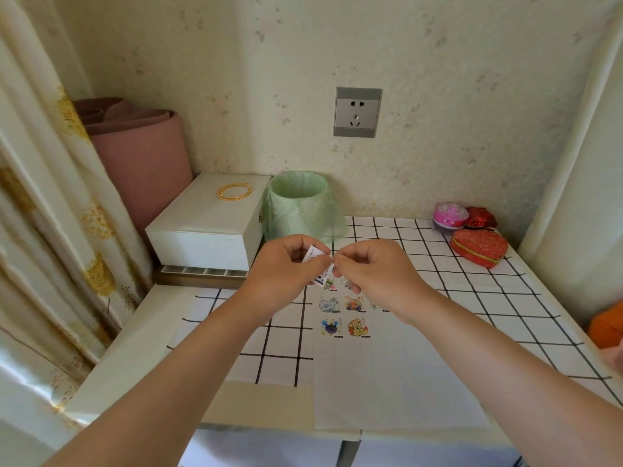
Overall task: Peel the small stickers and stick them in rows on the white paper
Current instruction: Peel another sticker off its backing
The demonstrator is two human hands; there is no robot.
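Over the paper (387, 372), left hand (286, 267) pinches the sticker sheet (313, 257) steady; right hand (369, 264) pinches its corner, apparently to peel.

The paper (397, 382) lies on the surface (472, 298) at its front edge, with stuck stickers (344, 315) in rows at its far end. Above those rows the left hand (286, 267) and right hand (374, 267) meet, both pinching a sticker sheet (315, 256). Behind them a bin (298, 203) stands against the wall, under a socket (358, 112). Left of the bin sits a box (205, 224) with a ring (234, 191) on top. A heart-shaped box (478, 246) lies at the right rear.
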